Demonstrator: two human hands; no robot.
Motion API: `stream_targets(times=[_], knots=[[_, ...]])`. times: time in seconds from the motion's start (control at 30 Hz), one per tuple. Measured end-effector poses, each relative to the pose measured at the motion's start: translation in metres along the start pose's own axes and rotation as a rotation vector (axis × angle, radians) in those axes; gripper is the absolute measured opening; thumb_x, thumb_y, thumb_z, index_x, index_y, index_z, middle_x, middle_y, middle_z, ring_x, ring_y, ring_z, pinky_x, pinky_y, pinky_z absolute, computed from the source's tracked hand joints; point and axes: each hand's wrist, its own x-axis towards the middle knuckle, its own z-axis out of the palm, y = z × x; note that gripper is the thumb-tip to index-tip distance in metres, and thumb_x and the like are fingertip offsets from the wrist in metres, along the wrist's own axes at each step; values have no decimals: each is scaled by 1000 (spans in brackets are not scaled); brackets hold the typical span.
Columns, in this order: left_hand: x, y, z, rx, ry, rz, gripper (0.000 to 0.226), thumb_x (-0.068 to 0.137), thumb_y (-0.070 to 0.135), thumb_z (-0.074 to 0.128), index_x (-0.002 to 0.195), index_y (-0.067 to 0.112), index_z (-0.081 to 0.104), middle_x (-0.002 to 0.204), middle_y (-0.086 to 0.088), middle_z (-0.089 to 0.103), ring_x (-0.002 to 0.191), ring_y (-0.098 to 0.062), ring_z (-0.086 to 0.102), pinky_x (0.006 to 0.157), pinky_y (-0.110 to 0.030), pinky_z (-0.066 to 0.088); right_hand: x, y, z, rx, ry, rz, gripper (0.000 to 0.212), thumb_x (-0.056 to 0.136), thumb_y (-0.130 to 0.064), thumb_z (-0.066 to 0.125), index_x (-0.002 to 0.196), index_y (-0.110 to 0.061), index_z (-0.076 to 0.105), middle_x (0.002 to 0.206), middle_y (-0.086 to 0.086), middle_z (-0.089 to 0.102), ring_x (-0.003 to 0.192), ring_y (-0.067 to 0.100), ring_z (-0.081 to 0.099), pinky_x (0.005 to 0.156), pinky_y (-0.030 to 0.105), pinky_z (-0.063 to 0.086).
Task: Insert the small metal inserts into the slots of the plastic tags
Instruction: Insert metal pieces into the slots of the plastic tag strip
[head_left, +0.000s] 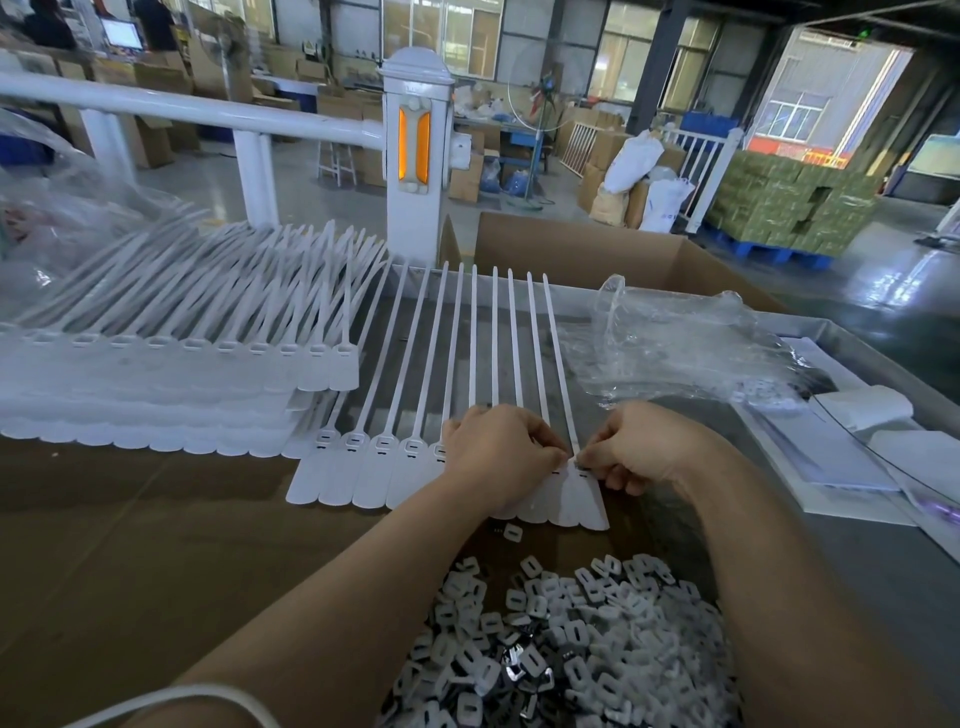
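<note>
Brown board covers the near part of the worktable, with bare grey metal showing on its right side. Behind the table's far edge stands an open cardboard box beside a white post with orange reflectors. On the left of the table lies a deep stack of white plastic tags, their long tails fanning away toward the far left. Crumpled clear plastic bags sit at the far right of the table, near some white sheets. In the middle lies a flat row of plastic tags, joined side by side, heads toward the person and thin tails pointing away; each visible head shows a small slot. At the near edge, between the two forearms, lies a heap of small metal inserts, pale and squarish with a slot in each, and one stray insert lies just below the row. Both hands meet over the rightmost tag head: the left hand rests on the row with fingers curled, its fingertips pressed together at the slot, and the right hand has its fingers curled, pinching at the same spot. Whatever sits between the fingertips is too small to make out.
</note>
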Motion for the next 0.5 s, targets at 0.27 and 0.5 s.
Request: stream_targets(times=[0.27, 0.5], knots=[[1, -1, 1, -14, 10, 2, 24, 86, 50, 66, 64, 46, 58, 71, 26, 47, 105, -10, 41, 89, -35, 22, -3, 1, -5, 34, -43, 22, 2, 90, -6, 69, 90, -7, 67, 77, 8, 69, 57, 11, 61, 44, 18, 47], [2, -2, 2, -17, 15, 5, 23, 86, 50, 66, 64, 46, 58, 71, 25, 46, 98, -7, 33, 87, -34, 19, -3, 2, -4, 29, -47, 21, 4, 90, -10, 71, 89, -9, 67, 80, 7, 69, 58, 10, 60, 43, 16, 46]])
